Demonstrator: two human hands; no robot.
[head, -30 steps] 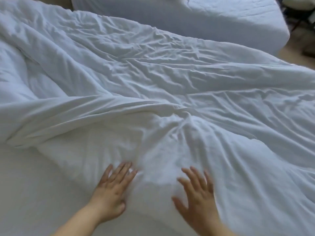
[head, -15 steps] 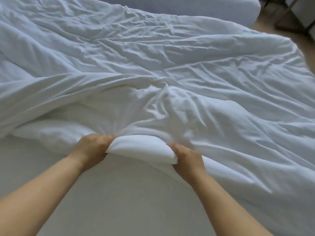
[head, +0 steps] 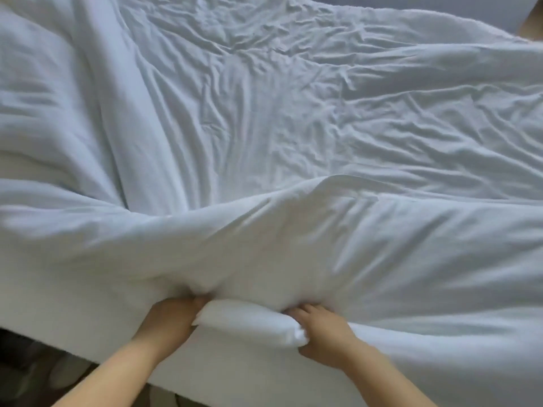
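Observation:
A crumpled white duvet (head: 293,127) covers nearly the whole bed. Its near edge (head: 249,321) is bunched into a thick roll between my two hands. My left hand (head: 169,321) grips the left end of that roll, fingers curled under the fabric. My right hand (head: 321,333) grips the right end, fingers dug into the cloth on top and the thumb below. Both bare forearms reach in from the bottom of the view. A raised fold of duvet runs across the bed just beyond my hands.
The white mattress sheet (head: 235,374) shows under the lifted duvet edge. Dark floor (head: 26,362) lies past the bed's near left edge. A second white bed (head: 484,10) and a strip of tan floor (head: 531,27) sit at the top right.
My hands went from lying flat on the duvet to gripping its near edge. They now hold it pulled toward the bed's near side, and the view has shifted so the floor shows.

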